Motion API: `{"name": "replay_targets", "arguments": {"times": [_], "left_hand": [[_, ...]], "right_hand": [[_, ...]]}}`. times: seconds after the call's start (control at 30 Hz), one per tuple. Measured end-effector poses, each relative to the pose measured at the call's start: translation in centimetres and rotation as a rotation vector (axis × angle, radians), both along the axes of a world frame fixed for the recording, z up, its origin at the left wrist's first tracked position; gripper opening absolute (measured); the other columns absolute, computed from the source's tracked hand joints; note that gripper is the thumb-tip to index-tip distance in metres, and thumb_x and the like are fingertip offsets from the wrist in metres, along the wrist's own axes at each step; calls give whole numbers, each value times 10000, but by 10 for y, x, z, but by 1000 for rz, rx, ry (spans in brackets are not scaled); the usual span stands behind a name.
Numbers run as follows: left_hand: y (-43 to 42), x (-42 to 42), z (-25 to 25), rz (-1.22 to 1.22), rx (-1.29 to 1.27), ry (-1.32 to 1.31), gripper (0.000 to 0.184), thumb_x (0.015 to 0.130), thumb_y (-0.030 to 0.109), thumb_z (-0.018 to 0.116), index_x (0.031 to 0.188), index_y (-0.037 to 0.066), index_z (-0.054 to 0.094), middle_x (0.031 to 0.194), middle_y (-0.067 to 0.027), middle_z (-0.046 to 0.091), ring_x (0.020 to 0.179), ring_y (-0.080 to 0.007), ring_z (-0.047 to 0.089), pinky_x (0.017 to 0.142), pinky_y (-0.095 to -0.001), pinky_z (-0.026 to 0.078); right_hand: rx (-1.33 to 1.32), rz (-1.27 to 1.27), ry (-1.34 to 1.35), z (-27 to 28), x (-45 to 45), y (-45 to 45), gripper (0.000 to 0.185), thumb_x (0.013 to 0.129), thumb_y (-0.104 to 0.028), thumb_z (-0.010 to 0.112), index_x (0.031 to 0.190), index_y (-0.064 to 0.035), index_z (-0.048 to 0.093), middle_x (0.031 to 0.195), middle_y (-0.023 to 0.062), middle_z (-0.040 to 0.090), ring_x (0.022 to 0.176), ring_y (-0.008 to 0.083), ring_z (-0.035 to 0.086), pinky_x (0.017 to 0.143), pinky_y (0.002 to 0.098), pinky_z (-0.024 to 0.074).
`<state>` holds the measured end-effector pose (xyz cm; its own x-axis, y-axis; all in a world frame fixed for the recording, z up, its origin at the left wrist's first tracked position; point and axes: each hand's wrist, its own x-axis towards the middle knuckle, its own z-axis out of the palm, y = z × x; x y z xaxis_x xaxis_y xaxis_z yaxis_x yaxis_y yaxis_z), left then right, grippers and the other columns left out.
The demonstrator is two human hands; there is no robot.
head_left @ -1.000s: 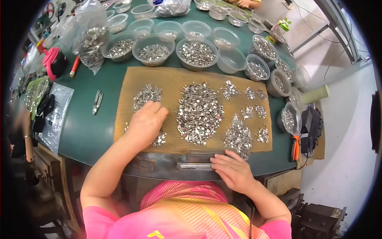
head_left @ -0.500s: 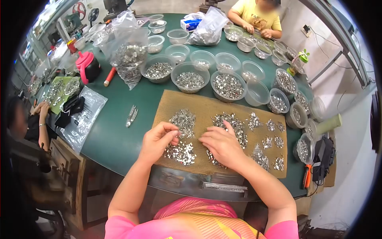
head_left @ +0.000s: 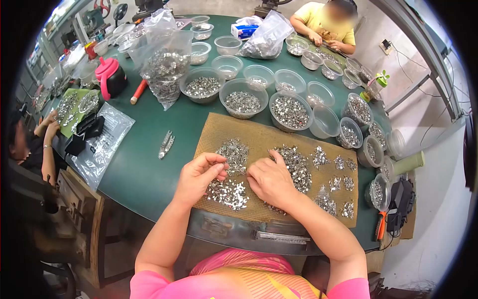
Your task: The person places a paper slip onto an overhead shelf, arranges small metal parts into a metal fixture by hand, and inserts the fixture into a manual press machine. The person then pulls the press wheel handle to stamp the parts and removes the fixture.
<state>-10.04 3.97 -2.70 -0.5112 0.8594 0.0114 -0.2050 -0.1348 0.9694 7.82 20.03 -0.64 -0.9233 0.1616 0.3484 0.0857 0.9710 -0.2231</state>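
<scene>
My left hand is closed, thumb and forefinger pinched above the left side of a tan ribbed mat; anything in the pinch is too small to name. Just past its fingertips lies a pile of thin silvery metal pieces, and below them a pile of small shiny flat pieces. My right hand has its fingers curled down onto the mat, their tips hidden, with the thumb sticking out. It rests against a larger pile of metal pieces. Several smaller piles lie to the right.
Clear plastic bowls of metal pieces line the mat's far and right sides. Behind stand a bulging plastic bag and a pink-lidded black jug. A linked metal strip lies left. Other people work at the far right and left edge.
My right hand has shifted slightly left, toward my left hand, and its fingers have curled in more. My left hand keeps its pinch. The view has tilted slightly.
</scene>
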Motion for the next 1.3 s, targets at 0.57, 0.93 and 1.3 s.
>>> {"name": "replay_targets", "arguments": {"times": [0.57, 0.93, 1.3], "left_hand": [[-2, 4, 6, -3, -85, 118, 171, 1009, 16, 648, 1170, -7, 699, 1031, -77, 747, 906, -107, 673, 808, -262, 552], [-7, 20, 23, -144, -96, 185, 170, 1005, -12, 644, 1165, -2, 702, 1073, -53, 733, 1016, -130, 696, 886, -276, 554], [-23, 60, 16, -222, -113, 273, 134, 994, -8, 659, 1109, 9, 724, 1045, -65, 748, 989, -123, 700, 855, -270, 553]], "right_hand": [[-419, -239, -16, 41, 164, -35, 174, 876, -21, 723, 1041, -75, 740, 991, 91, 744, 865, 285, 732, 751, 363, 580], [-509, -279, -66, 37, 189, -58, 124, 926, -69, 718, 1049, -72, 705, 934, 110, 719, 894, 316, 710, 830, 409, 578], [-411, -243, -21, 31, 191, -58, 108, 919, -74, 731, 1024, -76, 704, 900, 69, 730, 876, 265, 716, 1035, 489, 529]]}}
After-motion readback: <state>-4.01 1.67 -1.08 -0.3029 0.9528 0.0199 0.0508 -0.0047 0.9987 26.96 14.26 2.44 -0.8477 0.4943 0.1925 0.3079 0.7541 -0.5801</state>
